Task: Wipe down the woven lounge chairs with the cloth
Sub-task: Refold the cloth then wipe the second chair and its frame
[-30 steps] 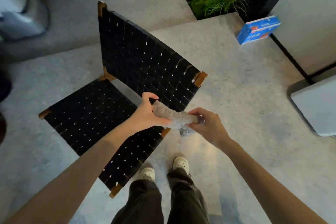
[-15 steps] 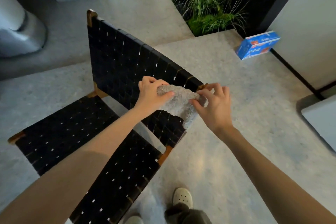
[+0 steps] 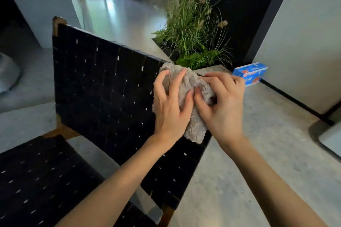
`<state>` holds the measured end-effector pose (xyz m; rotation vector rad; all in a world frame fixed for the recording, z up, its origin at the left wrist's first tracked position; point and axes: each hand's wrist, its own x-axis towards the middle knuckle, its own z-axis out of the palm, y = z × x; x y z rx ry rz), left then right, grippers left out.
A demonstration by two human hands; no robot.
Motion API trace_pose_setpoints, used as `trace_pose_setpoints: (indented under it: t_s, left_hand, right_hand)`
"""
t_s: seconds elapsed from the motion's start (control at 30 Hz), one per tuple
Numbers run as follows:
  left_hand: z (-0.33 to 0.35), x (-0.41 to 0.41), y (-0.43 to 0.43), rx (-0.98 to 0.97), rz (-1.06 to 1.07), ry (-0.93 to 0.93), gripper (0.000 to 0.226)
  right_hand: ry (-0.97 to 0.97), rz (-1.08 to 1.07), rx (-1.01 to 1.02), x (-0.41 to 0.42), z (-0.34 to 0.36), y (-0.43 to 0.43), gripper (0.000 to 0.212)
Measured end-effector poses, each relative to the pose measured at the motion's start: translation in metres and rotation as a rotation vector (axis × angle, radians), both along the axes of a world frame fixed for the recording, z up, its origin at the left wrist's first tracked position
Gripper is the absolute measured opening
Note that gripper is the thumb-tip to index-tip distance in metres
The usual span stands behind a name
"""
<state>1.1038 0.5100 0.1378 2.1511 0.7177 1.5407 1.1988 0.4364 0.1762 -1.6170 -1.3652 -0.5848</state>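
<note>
**A:** What sits nearest?

**B:** The black woven seat (image 3: 36,180), low on the left. Both bare forearms reach past it.

**A:** And the hands?

**B:** The left hand (image 3: 170,110) lies flat on the grey cloth (image 3: 195,125). Its grip is spread, with straight fingers pressing the cloth against the chair back (image 3: 103,86). The right hand (image 3: 222,107) is just beside it, its grip pinching a bunched fold of the cloth between thumb and curled fingers.

**A:** Where exactly is the cloth?

**B:** At the top right corner of the chair back. It lies over the upper edge, and its lower end hangs down the woven face.

**A:** Farther off?

**B:** A pale speckled floor (image 3: 258,153), then a blue box (image 3: 249,73) on it near the foot of the wall (image 3: 304,42) on the right. A tall grassy plant (image 3: 191,33) stands beyond the chair back.
</note>
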Motion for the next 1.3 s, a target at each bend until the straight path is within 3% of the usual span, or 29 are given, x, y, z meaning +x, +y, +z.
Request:
trace_pose_setpoints:
  t_s: [0.17, 0.4, 0.6, 1.0, 1.13, 1.2, 1.3]
  left_hand:
    - [-0.019, 0.008, 0.017, 0.123, 0.096, -0.097, 0.027]
    - [-0.038, -0.003, 0.021, 0.071, -0.085, -0.212, 0.028]
    - [-0.089, -0.043, 0.016, 0.0, -0.19, -0.094, 0.023]
    - [-0.223, -0.133, -0.016, -0.169, -0.205, 0.163, 0.031]
    - [-0.206, -0.143, -0.017, -0.165, -0.24, 0.208, 0.028]
    - [-0.169, -0.138, -0.012, -0.15, -0.24, 0.131, 0.026]
    - [-0.089, -0.116, 0.004, -0.099, -0.236, -0.009, 0.022]
  right_hand:
    - [-0.08, -0.056, 0.086, 0.005, -0.014, 0.011, 0.018]
    - [-0.131, -0.146, 0.047, -0.005, -0.035, 0.005, 0.025]
    - [-0.404, -0.308, -0.1, -0.042, -0.09, -0.023, 0.034]
    - [-0.691, -0.201, -0.42, -0.099, -0.218, -0.06, 0.033]
    - [-0.716, -0.164, -0.363, -0.108, -0.2, -0.063, 0.016]
    - [-0.609, -0.169, -0.289, -0.108, -0.161, -0.058, 0.006]
    - [-0.465, -0.185, -0.197, -0.1, -0.087, -0.042, 0.012]
